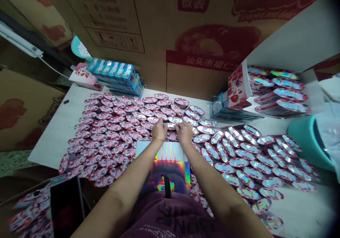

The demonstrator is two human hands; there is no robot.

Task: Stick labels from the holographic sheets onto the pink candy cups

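Note:
On the white table stand many small oval-topped packs, pink and red with strawberry prints. Left-side packs (101, 137) show plain pink tops; the right-side packs (247, 154) carry shiny strips. My left hand (159, 130) and my right hand (184, 132) are close together over the middle rows, fingers pinched. Between them a shiny sticker (171, 126) lies across one pack's top, its ends at my fingertips. Just below my hands, a rainbow-reflecting sticker sheet (166, 167) rests over the packs against my body, pale strips along its upper part.
A large cardboard carton (154, 68) walls off the back. Blue boxes (117, 77) are stacked at the back left. An open strawberry-printed box (237, 85) holds several packs at the right, near a teal bin (305, 142). A phone-like dark screen (66, 206) sits at the lower left.

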